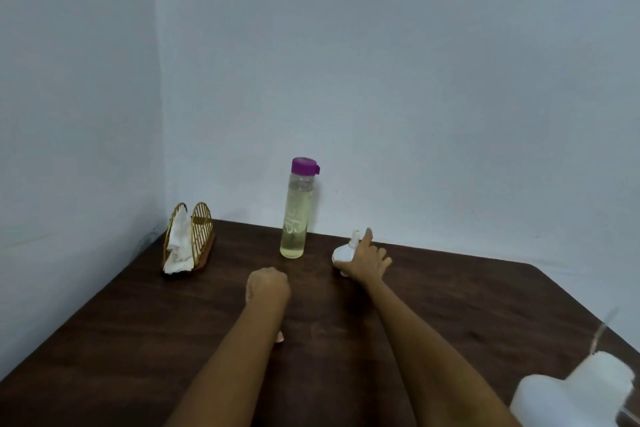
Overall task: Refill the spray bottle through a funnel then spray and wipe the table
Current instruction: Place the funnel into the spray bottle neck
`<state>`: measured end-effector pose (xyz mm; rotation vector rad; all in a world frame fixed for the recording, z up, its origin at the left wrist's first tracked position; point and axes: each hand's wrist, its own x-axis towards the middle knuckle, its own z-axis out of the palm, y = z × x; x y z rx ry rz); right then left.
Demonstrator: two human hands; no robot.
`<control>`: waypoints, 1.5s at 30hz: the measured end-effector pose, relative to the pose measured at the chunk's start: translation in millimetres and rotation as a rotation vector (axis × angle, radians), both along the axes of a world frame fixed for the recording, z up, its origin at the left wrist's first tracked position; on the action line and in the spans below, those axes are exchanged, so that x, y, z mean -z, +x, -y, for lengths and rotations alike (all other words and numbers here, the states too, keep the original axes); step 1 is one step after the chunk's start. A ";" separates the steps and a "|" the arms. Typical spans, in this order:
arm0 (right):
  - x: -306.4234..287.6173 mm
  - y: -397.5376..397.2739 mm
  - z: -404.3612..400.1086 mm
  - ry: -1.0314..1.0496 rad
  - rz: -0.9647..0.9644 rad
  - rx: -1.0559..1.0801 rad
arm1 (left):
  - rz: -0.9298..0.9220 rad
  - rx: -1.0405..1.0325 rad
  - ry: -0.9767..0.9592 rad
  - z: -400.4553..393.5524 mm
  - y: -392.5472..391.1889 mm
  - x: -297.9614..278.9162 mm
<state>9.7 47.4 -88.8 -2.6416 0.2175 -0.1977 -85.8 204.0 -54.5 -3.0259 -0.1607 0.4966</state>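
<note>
One napkin holder [188, 242] (far left) flanks capped refill bottle [297, 210].

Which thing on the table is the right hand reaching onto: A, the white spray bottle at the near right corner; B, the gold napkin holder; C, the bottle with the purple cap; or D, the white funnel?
D: the right hand lies over the white funnel, to the right of the bottle with the purple cap, while the left hand is curled near the table's middle.
</note>
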 end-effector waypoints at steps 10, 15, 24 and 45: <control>-41.5 -94.1 26.9 0.786 -0.215 -0.038 | 0.215 -0.049 0.014 27.2 -56.5 -5.9; -85.9 -169.6 51.9 1.058 -0.609 -0.138 | 0.474 -0.255 -0.686 60.4 -112.6 -21.9; -120.0 -285.6 73.0 1.311 -0.719 -0.220 | 0.544 -0.290 -1.141 71.0 -209.1 -59.5; -197.7 -313.2 234.6 0.971 0.373 0.044 | 0.677 -0.053 -1.168 227.1 -217.8 -169.6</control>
